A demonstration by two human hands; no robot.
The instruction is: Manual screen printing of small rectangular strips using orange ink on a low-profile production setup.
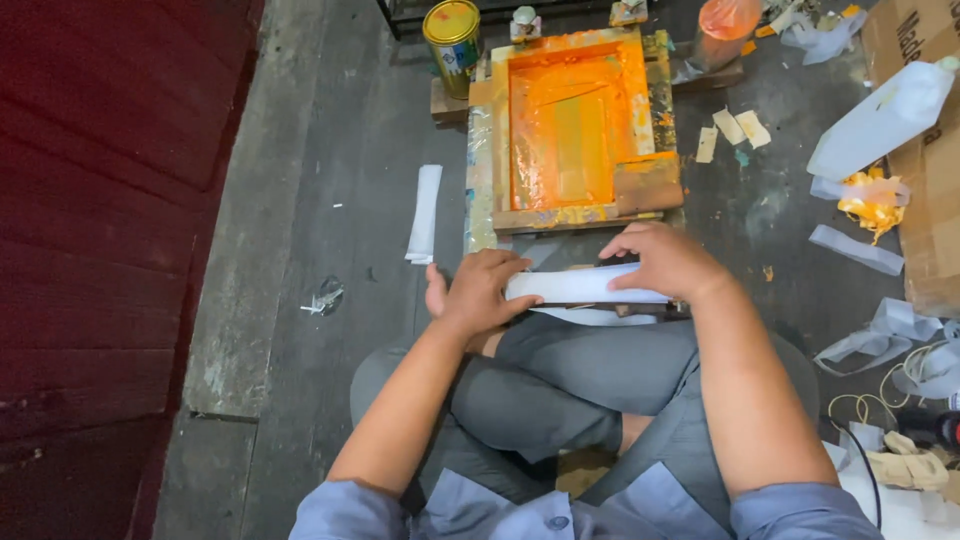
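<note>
Left hand: grip closed on the left end of a white strip, fingers curled over the top edge, thumb under.
Right hand: fingers spread and pressed flat on the strip's right end; thumb hidden, so it reads as a hold-down rather than a pinch.
Strip: lies level between the two grips, over the person's crossed legs, just short of the near edge of the frame. A second white layer shows right beneath it.
Doing it well (judgement): keep both ends at one height and the strip taut so it lands square; keep fingertips off the face that meets the ink; hold the left grip light so the edge does not crease.
Frame: wooden, directly ahead of both grips, on the floor. It holds a film of wet orange ink across the mesh, thicker at the borders.
Can: yellow lid on, ahead and left of the left grip, beside the frame's far corner. Contents not visible.
Tub: clear, smeared orange inside, ahead and right of the right grip.
Spare strip: white, on the floor ahead-left of the left grip, apart from it.
Scraps: small pale pieces right of the frame.
</note>
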